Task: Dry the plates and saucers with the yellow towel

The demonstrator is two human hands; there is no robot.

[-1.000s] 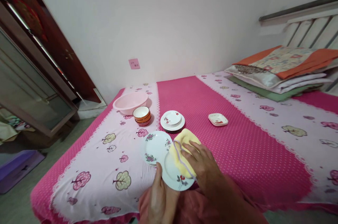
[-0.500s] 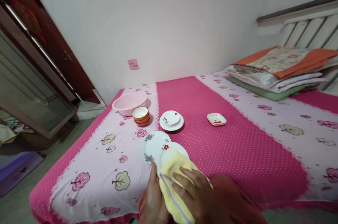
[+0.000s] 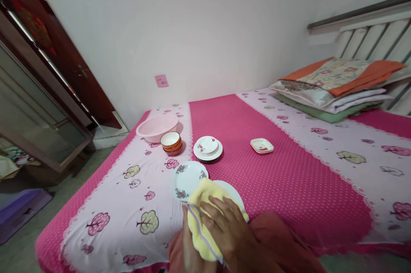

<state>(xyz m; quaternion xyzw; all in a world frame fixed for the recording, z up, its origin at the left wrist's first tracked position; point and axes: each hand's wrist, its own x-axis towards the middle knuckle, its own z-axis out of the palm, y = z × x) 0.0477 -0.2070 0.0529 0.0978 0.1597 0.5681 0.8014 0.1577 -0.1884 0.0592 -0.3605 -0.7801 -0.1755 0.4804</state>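
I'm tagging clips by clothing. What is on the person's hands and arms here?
Both hands are bare: no gloves, rings or watch show on the left hand or the right hand. No sleeve reaches either wrist. The arms are cut off by the frame's lower edge.

A home bedroom is showing here: a pink patterned bedspread is covering a wide bed, folded quilts are lying far right beside a slatted headboard
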